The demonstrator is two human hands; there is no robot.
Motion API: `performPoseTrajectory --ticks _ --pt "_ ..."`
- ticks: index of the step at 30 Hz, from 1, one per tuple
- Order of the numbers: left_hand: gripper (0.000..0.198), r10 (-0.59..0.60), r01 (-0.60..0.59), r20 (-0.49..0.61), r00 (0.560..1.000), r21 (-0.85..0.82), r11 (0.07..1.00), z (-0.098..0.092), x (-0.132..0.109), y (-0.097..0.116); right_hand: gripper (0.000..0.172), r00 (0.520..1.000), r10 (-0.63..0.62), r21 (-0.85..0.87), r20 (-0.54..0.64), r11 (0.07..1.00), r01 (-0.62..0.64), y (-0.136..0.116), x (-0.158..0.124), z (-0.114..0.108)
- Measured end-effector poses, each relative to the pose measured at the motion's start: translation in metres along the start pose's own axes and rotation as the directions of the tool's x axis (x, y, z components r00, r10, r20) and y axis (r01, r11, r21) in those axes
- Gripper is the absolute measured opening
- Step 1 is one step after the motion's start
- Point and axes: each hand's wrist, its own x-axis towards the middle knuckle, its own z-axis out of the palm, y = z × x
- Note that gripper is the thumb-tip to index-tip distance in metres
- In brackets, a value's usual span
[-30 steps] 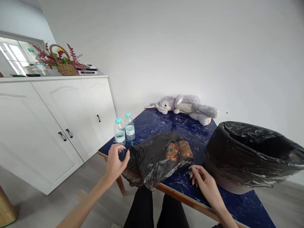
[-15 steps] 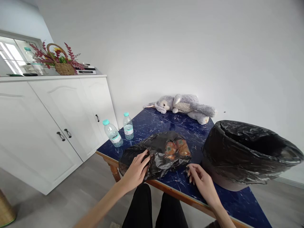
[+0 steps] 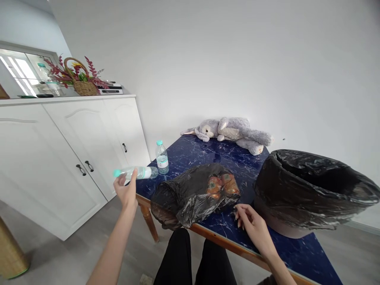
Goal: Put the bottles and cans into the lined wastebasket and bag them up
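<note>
- Right hand (image 3: 252,225) loosely curled by the bag (image 3: 190,192); can't tell if it's pinching anything.
- Left hand (image 3: 127,193) has quit the bag for the toppled bottle (image 3: 144,173), cap past the table (image 3: 198,152) edge: a detour, seemingly. Firm grip? Can't tell.
- Orange packs (image 3: 214,186) show in the bag.
- Bin (image 3: 285,225): black-lined, contents hidden.

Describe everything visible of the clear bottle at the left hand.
The clear bottle looks like plastic, with a turquoise cap and a white-and-turquoise label around its body. It is on its side, cap to the left and showing past the edge of the blue table, base beside an upright bottle. The left hand is at its cap end, thumb crossing in front; how firm any grip is cannot be told, nor whether the two bottles touch.
</note>
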Motion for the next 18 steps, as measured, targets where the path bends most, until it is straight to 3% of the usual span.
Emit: performPoseTrajectory --ticks 6,13,16,18 --pt "0.046 0.230 -0.229 0.105 0.967 -0.027 0.973 0.041 0.004 0.017 0.052 1.000 -0.009 0.001 0.003 1.000 0.009 0.001 0.001 -0.001" --pt "0.034 0.371 -0.368 0.268 0.889 -0.067 0.928 0.058 -0.003 0.032 0.051 1.000 -0.008 -0.019 0.009 1.000 0.008 0.000 0.000 -0.001" --pt "0.035 0.426 -0.465 0.314 0.849 0.060 0.883 0.065 -0.002 0.032 0.052 1.000 -0.012 -0.013 -0.001 1.000 0.012 0.000 0.000 -0.001" --pt "0.037 0.386 -0.479 0.387 0.838 0.180 0.859 0.071 0.001 0.026 0.052 1.000 -0.014 -0.005 -0.005 1.000 0.014 0.001 0.001 -0.001"
